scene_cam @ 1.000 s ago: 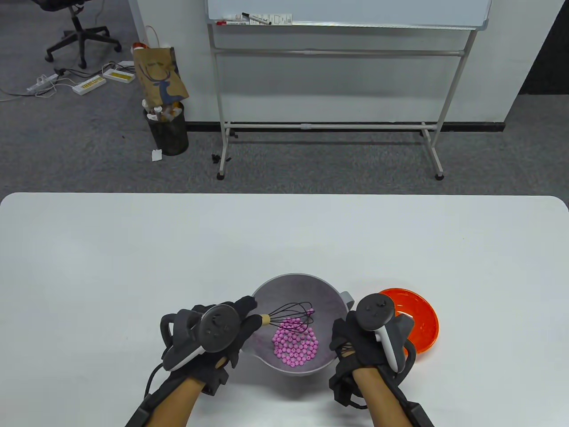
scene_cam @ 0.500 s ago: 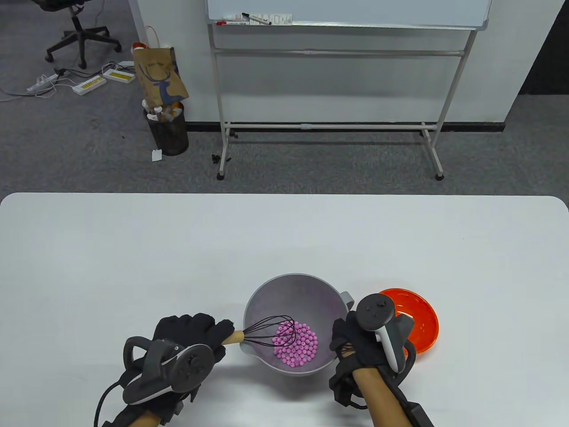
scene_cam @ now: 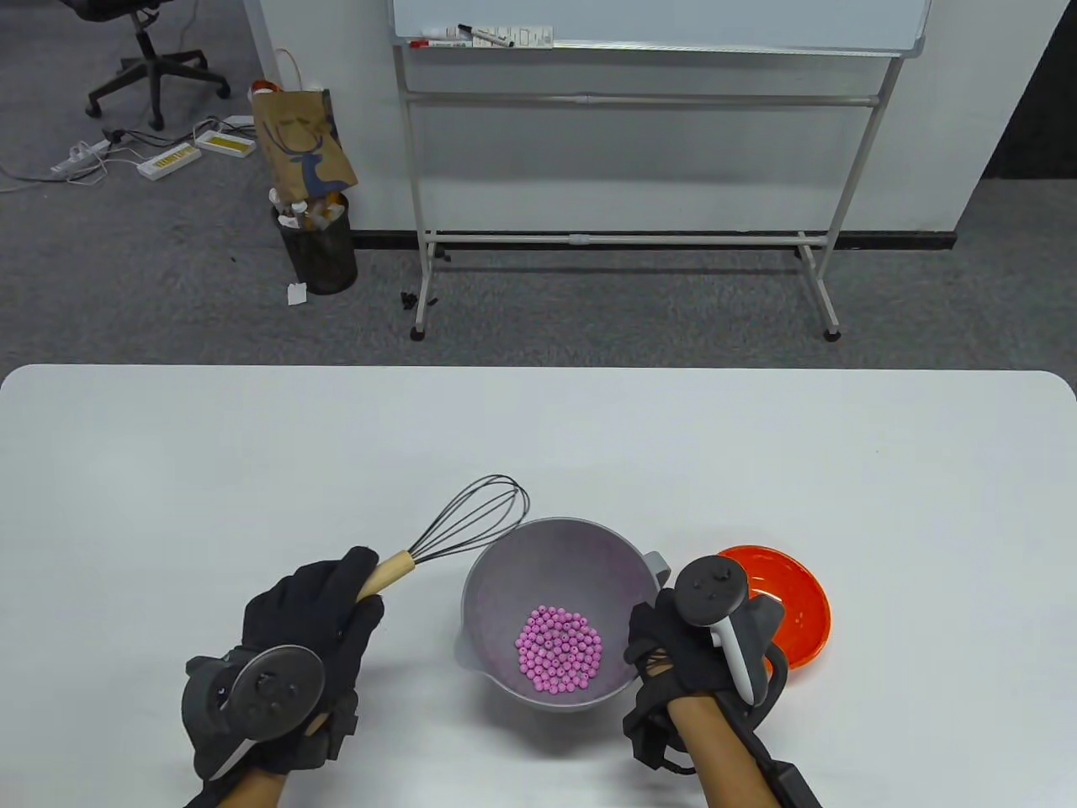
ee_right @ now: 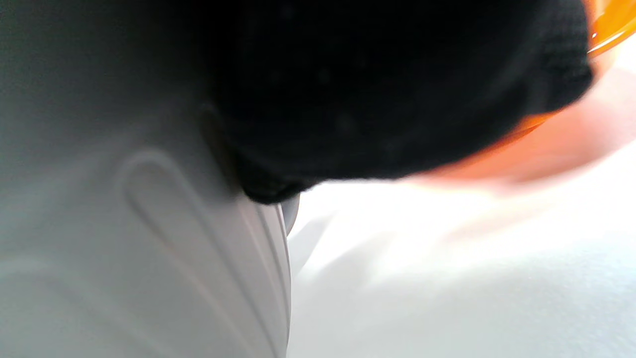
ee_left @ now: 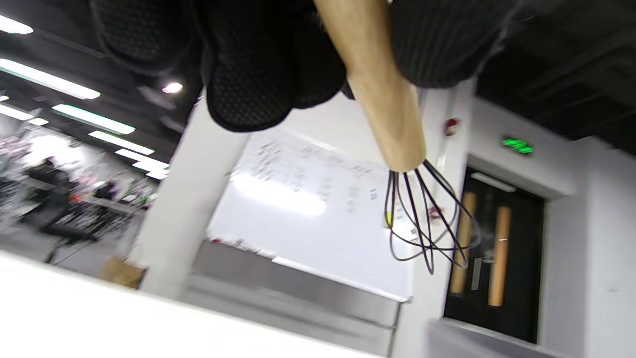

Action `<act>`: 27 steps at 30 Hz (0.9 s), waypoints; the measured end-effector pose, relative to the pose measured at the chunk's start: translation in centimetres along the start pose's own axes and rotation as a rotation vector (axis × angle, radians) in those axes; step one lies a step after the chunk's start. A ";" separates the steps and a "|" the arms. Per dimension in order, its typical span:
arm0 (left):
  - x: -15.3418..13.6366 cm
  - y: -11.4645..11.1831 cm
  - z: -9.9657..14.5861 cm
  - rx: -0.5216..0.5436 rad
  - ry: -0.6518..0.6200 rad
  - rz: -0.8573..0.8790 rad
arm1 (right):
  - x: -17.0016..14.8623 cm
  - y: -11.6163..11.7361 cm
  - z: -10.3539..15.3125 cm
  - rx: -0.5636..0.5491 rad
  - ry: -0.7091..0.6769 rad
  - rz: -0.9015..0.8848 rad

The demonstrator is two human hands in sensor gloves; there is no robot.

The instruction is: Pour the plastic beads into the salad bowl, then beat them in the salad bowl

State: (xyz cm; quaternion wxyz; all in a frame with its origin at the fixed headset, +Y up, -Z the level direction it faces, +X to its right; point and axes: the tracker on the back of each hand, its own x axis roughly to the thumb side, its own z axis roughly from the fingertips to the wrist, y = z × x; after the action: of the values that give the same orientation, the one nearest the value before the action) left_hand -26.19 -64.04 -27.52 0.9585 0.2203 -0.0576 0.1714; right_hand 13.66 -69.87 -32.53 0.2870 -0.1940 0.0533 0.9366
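The grey salad bowl stands near the table's front edge with a heap of pink plastic beads on its bottom. My left hand grips the wooden handle of a black wire whisk, held clear of the bowl to its left, wires pointing away and to the right. In the left wrist view the whisk hangs from my gloved fingers in the air. My right hand holds the bowl's right side by its handle; its glove lies against the bowl's outer wall.
An orange dish, holding no beads, sits on the white table just right of my right hand; its rim shows in the right wrist view. A whiteboard stand and a waste bin stand on the floor beyond the table.
My left hand has lifted the whisk out of the bowl and drawn it back to the left. The beads lie still, and the right hand and bowl have not moved.
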 end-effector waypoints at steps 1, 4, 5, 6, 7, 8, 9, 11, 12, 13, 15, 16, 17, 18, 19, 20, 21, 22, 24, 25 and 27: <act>-0.9 -0.8 0.0 -0.038 0.037 0.000 | 0.0 0.0 0.0 0.000 0.000 0.000; -2.9 -3.3 -0.1 -0.111 0.096 -0.035 | 0.0 0.0 0.0 0.000 0.001 0.000; -3.3 -4.1 -0.1 -0.136 0.108 -0.043 | 0.0 0.0 0.0 0.000 0.001 0.000; -3.8 -5.1 -0.1 -0.182 0.124 -0.057 | 0.0 0.0 0.0 0.000 0.000 0.000; -4.2 -6.1 0.0 -0.232 0.141 -0.079 | 0.0 0.0 0.0 0.000 0.000 0.000; -4.6 -6.9 0.0 -0.271 0.157 -0.104 | 0.0 0.0 0.0 0.000 0.000 0.000; -4.9 -7.5 0.0 -0.313 0.179 -0.134 | 0.0 0.0 0.0 0.000 0.000 0.000; -5.2 -8.4 0.1 -0.398 0.216 -0.150 | 0.0 0.0 0.0 0.000 0.001 0.001; -5.1 -8.7 0.2 -0.432 0.224 -0.159 | 0.0 0.0 0.0 0.000 0.001 0.001; -5.1 -9.1 0.3 -0.461 0.229 -0.175 | 0.0 0.0 0.0 0.000 0.002 0.001; -4.7 -9.7 0.4 -0.489 0.217 -0.235 | 0.0 0.0 0.0 0.000 0.003 0.002; -4.5 -10.1 0.4 -0.494 0.212 -0.268 | 0.0 0.0 0.0 -0.001 0.003 0.002; -4.4 -10.3 0.5 -0.505 0.213 -0.288 | 0.0 0.0 0.0 -0.001 0.004 0.001; -4.2 -10.8 0.5 -0.531 0.216 -0.318 | 0.0 0.0 0.0 -0.001 0.004 0.001; -4.0 -11.1 0.5 -0.549 0.215 -0.337 | 0.0 0.0 0.0 -0.002 0.005 0.001; -3.9 -11.4 0.6 -0.552 0.213 -0.354 | 0.0 0.0 0.0 -0.002 0.005 0.001; -3.7 -11.8 0.7 -0.547 0.206 -0.392 | 0.0 0.0 0.0 -0.002 0.005 0.001; -3.6 -12.0 0.7 -0.558 0.192 -0.418 | 0.0 0.0 0.0 -0.001 0.005 0.001; -3.3 -12.2 0.8 -0.575 0.173 -0.445 | 0.0 0.0 0.0 0.001 0.006 0.001; -3.3 -12.2 0.8 -0.567 0.173 -0.432 | 0.0 0.0 0.0 0.001 0.007 0.001; -3.4 -12.4 0.8 -0.577 0.183 -0.423 | 0.0 0.0 0.0 0.003 0.006 0.000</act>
State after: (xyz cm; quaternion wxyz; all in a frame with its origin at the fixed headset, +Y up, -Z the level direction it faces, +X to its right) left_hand -25.04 -75.91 -32.44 0.9967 -0.0681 0.0292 -0.0347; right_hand 13.67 -69.88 -32.50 0.2869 -0.1962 0.0556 0.9360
